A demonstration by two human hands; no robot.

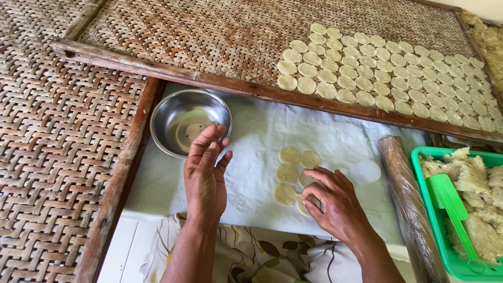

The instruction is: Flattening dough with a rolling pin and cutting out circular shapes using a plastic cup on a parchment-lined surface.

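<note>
Currently, your left hand (205, 175) hovers palm-up over the white cloth (251, 136), fingers straight and loosely together, holding nothing. Its fingertips (212, 135) overlap the near rim of the empty steel bowl (190, 121), which sits at 11 o'clock from that hand; whether they touch the rim cannot be told.

Your right hand (335, 204) lies palm-down at 3 o'clock from the left hand, fingers spread and slightly curled, gripping nothing. Its fingertips (309, 183) rest on the cluster of flattened dough discs (289, 173) laid on the cloth. Four discs show fully at 10 o'clock from the right hand; two more are partly covered by the fingers.

A translucent round plastic lid (365, 171) lies on the cloth just beside the right hand at 2 o'clock. A wooden rolling pin wrapped in plastic film (407, 199) lies at 3 o'clock from the right hand, running toward you. Touching its far side is a green plastic basket (425, 199) holding lumps of pale dough (471, 183) and a green plastic scraper (450, 202).

At 12 o'clock, a wood-framed woven bamboo tray (209, 36) carries many rows of discs (387, 78) packed edge to edge over its right half. A second woven mat (57, 147) lies at 9 o'clock.
</note>
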